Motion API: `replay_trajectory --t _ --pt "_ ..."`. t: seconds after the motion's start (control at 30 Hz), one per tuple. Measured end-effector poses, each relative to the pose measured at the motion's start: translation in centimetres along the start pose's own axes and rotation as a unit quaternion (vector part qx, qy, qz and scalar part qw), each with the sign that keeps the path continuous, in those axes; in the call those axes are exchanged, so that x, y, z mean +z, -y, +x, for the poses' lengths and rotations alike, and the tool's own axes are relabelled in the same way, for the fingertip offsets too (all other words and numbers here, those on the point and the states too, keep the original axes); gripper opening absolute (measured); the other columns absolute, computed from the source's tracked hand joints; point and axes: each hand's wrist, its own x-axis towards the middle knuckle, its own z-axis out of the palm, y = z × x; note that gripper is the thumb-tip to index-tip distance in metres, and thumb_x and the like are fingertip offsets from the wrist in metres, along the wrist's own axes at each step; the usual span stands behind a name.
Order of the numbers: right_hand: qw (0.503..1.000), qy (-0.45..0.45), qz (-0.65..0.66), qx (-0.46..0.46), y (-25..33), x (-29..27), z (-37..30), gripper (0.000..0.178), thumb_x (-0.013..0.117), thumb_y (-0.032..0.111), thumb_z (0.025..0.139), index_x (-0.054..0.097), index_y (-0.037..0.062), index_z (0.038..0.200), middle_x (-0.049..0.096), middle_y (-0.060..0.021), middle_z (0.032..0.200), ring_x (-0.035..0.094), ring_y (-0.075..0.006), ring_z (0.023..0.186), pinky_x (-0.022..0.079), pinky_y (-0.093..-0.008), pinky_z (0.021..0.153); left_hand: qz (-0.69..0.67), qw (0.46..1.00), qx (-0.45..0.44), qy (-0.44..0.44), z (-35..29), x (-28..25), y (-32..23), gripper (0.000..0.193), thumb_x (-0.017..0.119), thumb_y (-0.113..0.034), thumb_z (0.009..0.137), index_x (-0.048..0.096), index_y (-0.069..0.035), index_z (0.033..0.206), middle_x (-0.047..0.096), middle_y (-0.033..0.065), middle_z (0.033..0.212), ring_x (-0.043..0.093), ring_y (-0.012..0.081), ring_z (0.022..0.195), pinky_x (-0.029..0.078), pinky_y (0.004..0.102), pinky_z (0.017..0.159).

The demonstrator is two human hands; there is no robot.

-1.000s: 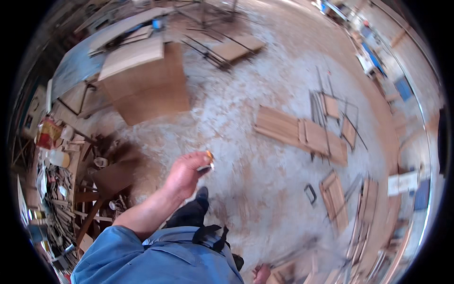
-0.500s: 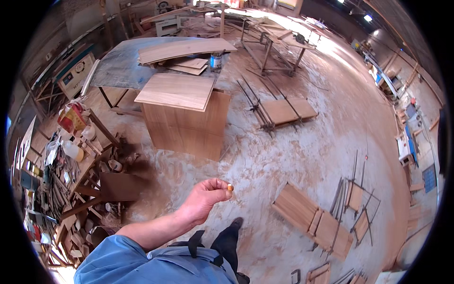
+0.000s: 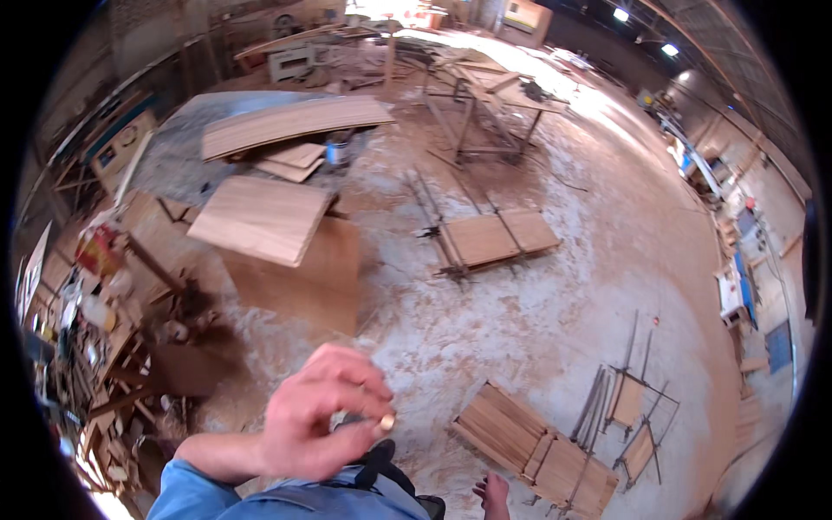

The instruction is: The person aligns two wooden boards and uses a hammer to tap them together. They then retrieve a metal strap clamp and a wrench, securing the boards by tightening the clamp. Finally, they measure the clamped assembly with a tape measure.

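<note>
Our largest thing is the pale grey, dust-streaked floor (image 3: 416,329). Across it at upper left we see a wide blue-grey flat-topped table (image 3: 165,169), and nearer us a pale wooden rectangular panel (image 3: 260,221) over a brown upright board (image 3: 303,290). A long brown wooden panel (image 3: 498,425) lies low on our right, beyond both hands.

Our bare left hand (image 3: 316,416) reaches in from a blue cloth sleeve (image 3: 191,494), well to the left of our bare right hand (image 3: 494,498). The right fingers look loosely spread, with nothing visible in them.

Smallest is a short, pale golden, round-ended stub (image 3: 387,423), pinched between the left thumb and forefinger, at their very tips on the hand's right side. Its round end seems to face us, so we cannot tell its long axis surely. The left hand has it; the right is well apart, below and to the right.

Compared with half a second ago, our left hand shows bigger and further left, the stub's orange side no longer shows, and the right hand has come into view.
</note>
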Motion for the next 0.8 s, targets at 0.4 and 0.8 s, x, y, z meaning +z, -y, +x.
replay_trajectory --t 0.4,0.8 --pt "0.998 -0.026 -0.036 0.040 11.4 4.4 4.5 0.039 0.057 0.025 0.088 0.055 -0.0027 0.115 0.059 -0.0150 0.104 0.064 -0.0255 0.083 0.057 -0.0366 0.063 0.004 0.960 0.276 -0.052 17.3 7.0 5.2 0.015 0.071 -0.018 0.062 0.062 -0.018 0.074 0.059 -0.0059 0.078 0.052 0.0160 0.080 0.047 0.0382 0.072" --pt "0.937 -0.130 0.145 0.290 10.5 1.2 14.8 0.036 0.057 0.029 0.088 0.052 0.0002 0.110 0.054 -0.0127 0.090 0.060 -0.0279 0.075 0.055 -0.0423 0.063 -0.073 0.986 0.149 -0.031 37.2 31.3 15.9 0.017 0.071 -0.021 0.067 0.056 -0.015 0.073 0.053 -0.0081 0.073 0.048 0.0119 0.081 0.043 0.0367 0.074"
